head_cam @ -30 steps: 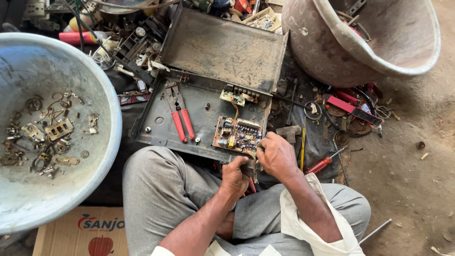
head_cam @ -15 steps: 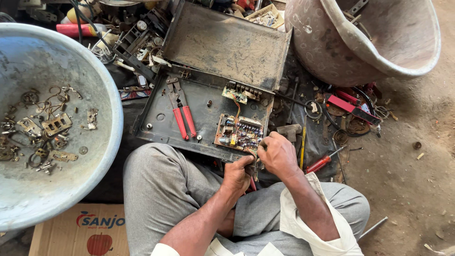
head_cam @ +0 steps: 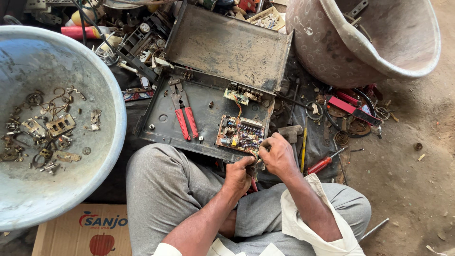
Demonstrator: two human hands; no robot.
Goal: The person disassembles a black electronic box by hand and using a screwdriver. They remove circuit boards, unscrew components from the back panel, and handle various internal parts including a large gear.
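A person sits cross-legged in grey trousers with an opened dark grey metal case (head_cam: 208, 118) resting against the knees, its dusty lid (head_cam: 227, 47) tipped back on the far side. Inside the case, at its near right corner, lies a small brown circuit board crowded with coloured components (head_cam: 240, 134). Both hands meet at the near edge of this board. The left hand (head_cam: 239, 174) is curled tight, thumb and fingers pinched on something small at the board's corner; what it grips is hidden by the fingers. The right hand (head_cam: 279, 154) is closed as well, knuckles up, fingertips pressed in at the same spot, just touching the left. Whether it holds a tool cannot be told.

Left of the board, on the case floor, lie pliers with red handles (head_cam: 184, 118), untouched. Further back in the case sits a smaller green board (head_cam: 237, 95), joined to the brown one by thin wires. Right of the case, on the dark ground cloth, lie a red-handled screwdriver (head_cam: 322, 164) and a hammer (head_cam: 290, 132). Left of the case stands a wide pale blue metal basin (head_cam: 95, 71) holding small brass scraps. Beyond the case's right corner stands a large dented pinkish tub (head_cam: 341, 52). A cardboard box (head_cam: 85, 230) sits under the basin.
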